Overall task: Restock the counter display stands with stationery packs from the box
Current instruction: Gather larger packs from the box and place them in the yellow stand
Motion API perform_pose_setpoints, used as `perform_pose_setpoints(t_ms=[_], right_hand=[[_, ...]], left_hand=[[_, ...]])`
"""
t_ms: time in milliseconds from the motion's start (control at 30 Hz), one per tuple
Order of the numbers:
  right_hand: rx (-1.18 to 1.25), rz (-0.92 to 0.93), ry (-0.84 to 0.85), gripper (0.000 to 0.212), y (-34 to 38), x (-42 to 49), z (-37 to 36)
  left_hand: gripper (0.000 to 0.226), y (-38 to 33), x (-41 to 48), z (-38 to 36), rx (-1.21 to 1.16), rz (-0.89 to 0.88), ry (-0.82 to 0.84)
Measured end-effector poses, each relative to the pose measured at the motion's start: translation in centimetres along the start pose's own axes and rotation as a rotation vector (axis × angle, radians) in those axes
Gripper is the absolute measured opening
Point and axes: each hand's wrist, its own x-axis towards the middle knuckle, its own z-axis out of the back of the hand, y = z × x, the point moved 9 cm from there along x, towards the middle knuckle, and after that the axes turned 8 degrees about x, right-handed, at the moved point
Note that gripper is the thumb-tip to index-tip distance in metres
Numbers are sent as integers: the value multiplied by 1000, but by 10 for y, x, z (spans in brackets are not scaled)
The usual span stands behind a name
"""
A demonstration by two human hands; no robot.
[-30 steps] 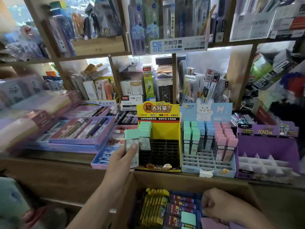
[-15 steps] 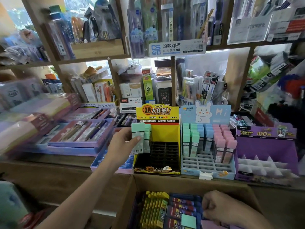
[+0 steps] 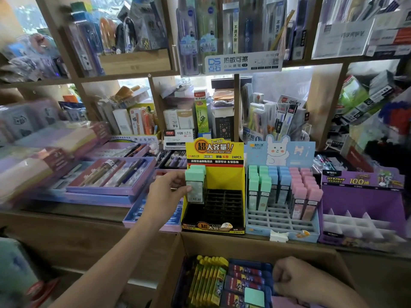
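Pack [image 3: 195, 185] nearer yellow stand [image 3: 224, 176], gripped — left hand [image 3: 165, 192]

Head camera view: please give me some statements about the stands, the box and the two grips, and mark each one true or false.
1. The left grip holds a mint-capped pack at the yellow stand. True.
2. The purple stand is full of packs. False: its white slots show no packs.
3. The blue stand holds mint, blue and pink packs. True.
4. The right grip rests on the counter. False: it is down inside the cardboard box.
5. The yellow stand's front slots are filled. False: they are bare; packs stand only at its rear left.
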Motion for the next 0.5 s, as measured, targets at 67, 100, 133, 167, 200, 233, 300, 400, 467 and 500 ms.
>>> perform_pose_setpoints(t_ms=[67, 100, 133, 167, 200, 233, 300, 400, 467, 500], right_hand=[[0, -1, 3, 25, -2, 2, -1], [2, 0, 8, 25, -3, 4, -1], [4, 2, 16, 26, -4, 5, -2], [4, 4, 24, 26, -4, 6, -3], [2, 4, 31, 26, -5, 6, -3], [-1, 3, 35, 26, -5, 7, -4], [-6, 1, 39, 25, -6, 7, -4], [-12, 1, 49, 25, -5, 6, -6], [-8, 3, 43, 26, -4, 6, -5], [-8, 2, 42, 26, -4, 5, -5]], left_hand=[[23, 2, -3, -1, 51, 8, 0], [21, 4, -5, 0, 74, 14, -4], [19, 5, -6, 1, 99, 16, -15], [16, 6, -7, 4, 119, 17, -27], [12, 7, -8, 6, 129, 17, -34], [10, 9, -8, 7, 132, 18, -33], [6, 11, -7, 8, 143, 26, -21], [9, 13, -5, 7, 136, 62, -16], [17, 14, -4, 6, 102, 80, -31], [19, 14, -3, 6, 87, 86, -40]])
